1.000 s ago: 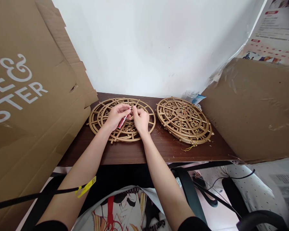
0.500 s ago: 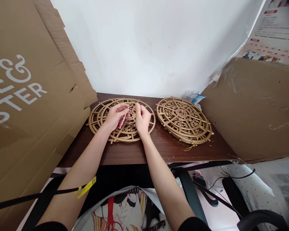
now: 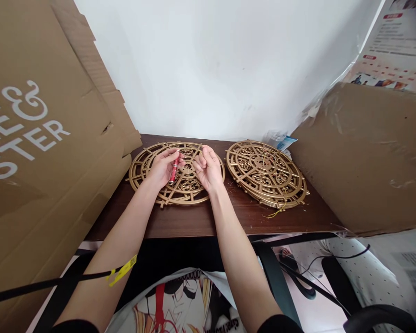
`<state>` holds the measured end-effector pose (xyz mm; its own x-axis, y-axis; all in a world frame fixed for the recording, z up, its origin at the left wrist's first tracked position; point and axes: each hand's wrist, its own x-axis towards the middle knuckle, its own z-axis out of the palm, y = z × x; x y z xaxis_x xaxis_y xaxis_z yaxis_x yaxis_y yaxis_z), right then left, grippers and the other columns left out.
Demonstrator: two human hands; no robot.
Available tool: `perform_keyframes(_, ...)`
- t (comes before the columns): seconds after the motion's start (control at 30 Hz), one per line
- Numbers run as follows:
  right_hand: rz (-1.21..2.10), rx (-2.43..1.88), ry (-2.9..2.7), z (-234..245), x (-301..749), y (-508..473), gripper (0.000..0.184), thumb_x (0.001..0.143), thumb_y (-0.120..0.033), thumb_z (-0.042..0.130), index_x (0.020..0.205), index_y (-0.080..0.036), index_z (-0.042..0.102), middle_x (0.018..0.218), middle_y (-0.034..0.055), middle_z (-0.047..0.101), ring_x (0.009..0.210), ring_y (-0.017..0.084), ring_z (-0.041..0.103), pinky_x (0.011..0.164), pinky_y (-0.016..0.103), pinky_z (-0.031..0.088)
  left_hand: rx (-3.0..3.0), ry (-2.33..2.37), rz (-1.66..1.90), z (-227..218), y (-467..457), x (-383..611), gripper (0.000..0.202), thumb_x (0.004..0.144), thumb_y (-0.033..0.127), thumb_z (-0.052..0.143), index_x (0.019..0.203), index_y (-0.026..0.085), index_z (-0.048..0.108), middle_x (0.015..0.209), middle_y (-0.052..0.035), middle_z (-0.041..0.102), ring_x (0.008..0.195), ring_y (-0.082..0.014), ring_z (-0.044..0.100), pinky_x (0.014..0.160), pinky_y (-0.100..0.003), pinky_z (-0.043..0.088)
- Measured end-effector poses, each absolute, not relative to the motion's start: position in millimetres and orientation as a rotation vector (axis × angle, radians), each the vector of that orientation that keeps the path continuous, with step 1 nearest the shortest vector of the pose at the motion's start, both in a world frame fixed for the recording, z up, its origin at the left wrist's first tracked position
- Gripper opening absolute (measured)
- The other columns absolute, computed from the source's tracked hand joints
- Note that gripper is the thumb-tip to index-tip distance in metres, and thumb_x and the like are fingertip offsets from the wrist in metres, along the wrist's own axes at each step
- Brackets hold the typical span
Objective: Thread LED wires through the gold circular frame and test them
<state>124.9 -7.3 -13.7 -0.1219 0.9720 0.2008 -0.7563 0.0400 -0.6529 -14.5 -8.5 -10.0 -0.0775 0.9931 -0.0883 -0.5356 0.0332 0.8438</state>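
Note:
A slim red tube with silver bands [image 3: 174,170] is gripped in my left hand [image 3: 160,169], tilted with its lower end toward me. My right hand [image 3: 210,169] faces it a short way off, thumb and forefinger pinched together. Whatever is in that pinch is too small to make out. Both hands are above a round gold openwork panel [image 3: 190,185] with spokes and scrolls, which lies on another one and is partly hidden by them. To the right lies a stack of similar gold panels [image 3: 266,173].
The dark wooden table [image 3: 187,226] meets a white wall. A large cardboard box [image 3: 72,152] rises at left, another box [image 3: 367,162] at right. A yellow string [image 3: 275,213] hangs from the right stack, with a clear plastic item [image 3: 275,138] behind. A black strap [image 3: 55,282] crosses my left forearm.
My right hand has shifted slightly to the right, away from the left, and its fingers have turned more into view. In my left hand the red tube now stands more upright.

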Motion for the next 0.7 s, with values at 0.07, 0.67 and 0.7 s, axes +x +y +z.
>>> perform_keyframes(0.07, 1.641, -0.317, -0.721, -12, 126, -8, 0.007, 0.085, -0.023, 0.066, 0.088, -0.021, 0.059, 0.056, -0.0081, 0.038, 0.048, 0.005, 0.032, 0.041, 0.016, 0.025, 0.665, 0.880, 1.450, -9, -9, -14, 0.009, 0.079, 0.002, 0.064, 0.083, 0.010, 0.067, 0.068, -0.0047, 0.069, 0.057, -0.0097, 0.065, 0.059, -0.021, 0.057)
perform_keyframes(0.67, 1.653, -0.671, -1.232, -21, 111, -21, 0.024, 0.063, -0.031, 0.082, 0.081, -0.017, 0.074, 0.075, 0.0027, 0.073, 0.065, 0.009, 0.060, 0.051, 0.017, 0.043, 0.656, 0.956, 1.566, -14, -5, -19, 0.013, 0.067, 0.017, 0.074, 0.075, 0.011, 0.065, 0.067, -0.0001, 0.066, 0.046, -0.0065, 0.054, 0.041, -0.017, 0.042)
perform_keyframes(0.7, 1.611, -0.664, -1.266, -22, 109, -21, 0.024, 0.063, -0.032, 0.082, 0.079, -0.017, 0.073, 0.075, 0.0021, 0.072, 0.066, 0.009, 0.061, 0.055, 0.019, 0.046, 0.648, 0.962, 1.570, -14, -5, -19, 0.013, 0.067, 0.017, 0.074, 0.074, 0.011, 0.065, 0.066, 0.0003, 0.066, 0.044, -0.0059, 0.052, 0.039, -0.017, 0.040)
